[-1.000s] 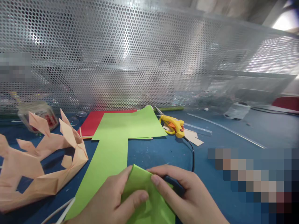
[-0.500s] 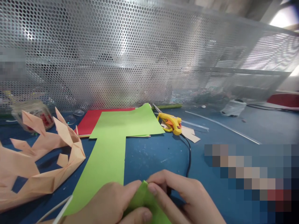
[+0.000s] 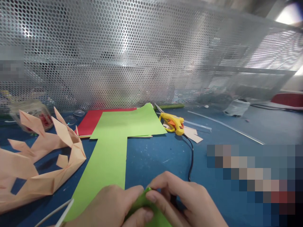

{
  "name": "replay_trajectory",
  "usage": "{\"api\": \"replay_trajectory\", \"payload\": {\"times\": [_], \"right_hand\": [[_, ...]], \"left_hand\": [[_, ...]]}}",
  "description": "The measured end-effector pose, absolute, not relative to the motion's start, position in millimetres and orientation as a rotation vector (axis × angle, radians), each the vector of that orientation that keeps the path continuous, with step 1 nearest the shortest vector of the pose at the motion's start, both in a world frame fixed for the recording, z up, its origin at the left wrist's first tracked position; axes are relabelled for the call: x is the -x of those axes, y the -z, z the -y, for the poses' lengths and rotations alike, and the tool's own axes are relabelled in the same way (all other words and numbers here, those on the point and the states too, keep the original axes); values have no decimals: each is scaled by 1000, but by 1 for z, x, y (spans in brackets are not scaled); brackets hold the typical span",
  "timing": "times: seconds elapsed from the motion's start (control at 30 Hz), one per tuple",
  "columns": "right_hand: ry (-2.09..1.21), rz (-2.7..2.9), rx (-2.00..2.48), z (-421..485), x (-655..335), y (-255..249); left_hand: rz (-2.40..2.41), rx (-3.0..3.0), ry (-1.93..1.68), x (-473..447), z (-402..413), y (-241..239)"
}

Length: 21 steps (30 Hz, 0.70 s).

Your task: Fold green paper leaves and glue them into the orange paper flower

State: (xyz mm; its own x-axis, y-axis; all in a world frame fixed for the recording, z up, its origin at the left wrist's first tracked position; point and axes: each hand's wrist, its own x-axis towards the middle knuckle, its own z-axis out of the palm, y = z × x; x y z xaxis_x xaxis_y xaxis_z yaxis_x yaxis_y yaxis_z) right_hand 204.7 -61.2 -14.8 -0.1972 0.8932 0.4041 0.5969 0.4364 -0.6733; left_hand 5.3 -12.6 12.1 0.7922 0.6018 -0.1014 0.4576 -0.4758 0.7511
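Now pressed close together at the bottom edge: left hand (image 3: pixel 111 205) and right hand (image 3: pixel 187 201), both pinching a small folded green paper (image 3: pixel 146 209) between thumbs and fingertips. Compared with a second earlier, far less green showing; then a broad flap standing up between the fingers, now only a narrow wedge peeking out, squeezed flatter and tighter. Judged from that, a crease being pressed in and the fold closing up.

Lay on a blue tabletop (image 3: pixel 153 157), matte and lightly scuffed. Just left of the hands, a T-shaped green sheet (image 3: pixel 113 148), smooth and flat, its top bar overlapping a red sheet (image 3: pixel 92 123). Further left, a peach paper crown (image 3: pixel 42 170) of folded units, stiff, with pointed spikes and sharp creases. Behind it, a clear jar (image 3: pixel 30 115) with red bits inside. Beyond the green sheet, a yellow glue gun (image 3: pixel 172 123) on its side, glossy plastic, black cord (image 3: pixel 190 160) trailing toward the hands, resting on tan card scraps (image 3: pixel 193 134). Across the back, a perforated metal screen (image 3: pixel 142 56), shiny, dotted with round holes. Lower left, thin white sticks (image 3: pixel 56 211).
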Motion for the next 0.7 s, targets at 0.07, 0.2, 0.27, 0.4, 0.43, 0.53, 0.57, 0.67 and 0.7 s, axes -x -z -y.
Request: {"api": "replay_trajectory", "payload": {"times": [0.07, 0.2, 0.27, 0.4, 0.43, 0.53, 0.57, 0.67, 0.7], "right_hand": [[-595, 1844, 1286, 63, -204, 14], [-825, 1840, 1273, 61, -205, 13], [-844, 1857, 1285, 60, -206, 12], [-848, 1845, 1293, 60, -208, 8], [-830, 1847, 1291, 60, -207, 7], [-816, 1826, 1309, 59, -206, 6], [-837, 1812, 1321, 58, -206, 6], [-905, 1732, 1375, 56, -205, 8], [-936, 1697, 1391, 55, -205, 9]], "left_hand": [[-769, -2173, -215, -5, 12, -13], [-746, -2166, -210, -6, 11, -13], [-741, -2155, -218, -6, 11, -12], [-790, -2116, -302, -6, 14, -8], [-817, -2102, -345, -7, 14, -7], [-880, -2076, -474, -8, 14, -3], [-884, -2074, -501, -9, 13, -2], [-884, -2078, -535, -10, 12, 0], [-886, -2080, -543, -9, 12, 0]]}}
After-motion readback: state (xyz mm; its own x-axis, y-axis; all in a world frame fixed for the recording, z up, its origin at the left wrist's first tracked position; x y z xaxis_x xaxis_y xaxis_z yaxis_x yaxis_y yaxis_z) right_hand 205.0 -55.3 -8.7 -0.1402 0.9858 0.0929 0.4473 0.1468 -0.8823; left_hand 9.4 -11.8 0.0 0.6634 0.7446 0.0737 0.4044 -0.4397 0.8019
